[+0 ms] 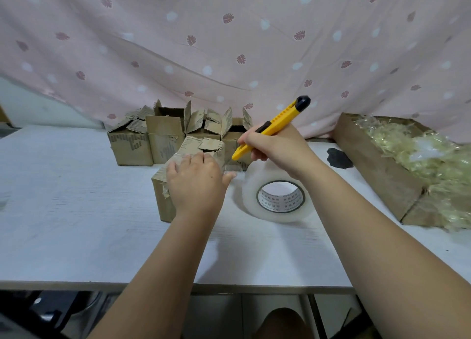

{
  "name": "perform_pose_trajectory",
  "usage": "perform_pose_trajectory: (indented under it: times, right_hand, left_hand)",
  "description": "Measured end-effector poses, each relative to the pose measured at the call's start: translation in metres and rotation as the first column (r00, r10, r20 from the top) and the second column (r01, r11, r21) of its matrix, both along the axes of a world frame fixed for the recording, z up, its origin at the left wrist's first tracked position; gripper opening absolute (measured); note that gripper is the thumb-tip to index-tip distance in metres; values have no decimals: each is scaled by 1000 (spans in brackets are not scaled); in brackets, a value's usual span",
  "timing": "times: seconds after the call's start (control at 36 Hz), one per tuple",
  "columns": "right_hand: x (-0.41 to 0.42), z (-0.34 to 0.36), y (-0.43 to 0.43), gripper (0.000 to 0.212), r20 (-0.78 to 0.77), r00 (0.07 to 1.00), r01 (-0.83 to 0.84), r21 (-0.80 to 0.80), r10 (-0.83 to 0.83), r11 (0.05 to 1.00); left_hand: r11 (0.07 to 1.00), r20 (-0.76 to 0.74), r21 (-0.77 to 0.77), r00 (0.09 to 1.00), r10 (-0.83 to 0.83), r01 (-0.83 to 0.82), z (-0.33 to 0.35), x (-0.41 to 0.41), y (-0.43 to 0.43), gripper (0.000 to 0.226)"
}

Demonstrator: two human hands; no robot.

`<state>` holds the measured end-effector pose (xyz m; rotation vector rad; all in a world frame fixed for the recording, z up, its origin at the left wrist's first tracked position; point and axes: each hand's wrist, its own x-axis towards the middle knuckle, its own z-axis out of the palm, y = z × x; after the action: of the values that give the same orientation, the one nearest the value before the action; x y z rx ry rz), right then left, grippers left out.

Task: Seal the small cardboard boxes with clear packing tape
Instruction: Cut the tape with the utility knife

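The nearest small cardboard box [196, 145] stands on the white table [76, 211], directly under the left hand [196, 183], which lies flat on its closed top flaps with straight, spread fingers, the thumb reaching off the right edge toward the roll of clear tape [277, 201]. The roll stands on its edge just beside the box, its printed core facing the camera. Above the roll, the right hand [276, 147] grips a yellow utility knife [276, 124] like a pen, black end up and tip slanting down toward the gap between box and roll. Whether the blade is out is too small to tell, and whether a strip of tape runs from the roll to the box is hard to make out, since the film is clear and the thumb covers that spot. The hand and wrist hide most of the box's top and front. Behind it, a cluster of open boxes [142, 140] stands with flaps raised against the pink curtain [229, 45]. At the right, a large carton [377, 160] of pale shredded filler [428, 158] is cut off by the frame edge
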<state>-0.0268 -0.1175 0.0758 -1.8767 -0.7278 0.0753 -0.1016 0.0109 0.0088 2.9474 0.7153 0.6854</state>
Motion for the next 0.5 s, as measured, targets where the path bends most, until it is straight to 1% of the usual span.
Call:
perform_pose_trajectory:
  times: [0.06, 0.14, 0.19, 0.39, 0.5]
  right_hand:
    - [-2, 0, -1, 24, 15, 1000, 7, -61, -7, 998]
    - [-7, -2, 1, 20, 90, 996, 14, -163, 1, 987]
    - [-10, -3, 5, 19, 96, 995, 15, -181, 2, 983]
    - [-9, -1, 13, 23, 88, 989, 125, -110, -115, 986]
    - [-5, -2, 10, 21, 25, 978, 205, 28, -205, 978]
  left_hand:
    - [1000, 1, 9, 1000, 0, 0, 0, 0, 0, 59]
    - [1000, 4, 13, 1000, 0, 0, 0, 0, -1, 60]
    - [1000, 7, 5, 1000, 0, 0, 0, 0, 0, 59]
    - [1000, 9, 9, 1000, -7, 7, 1, -1, 1, 59]
    - [1000, -5, 9, 1000, -6, 6, 1, -2, 1, 60]
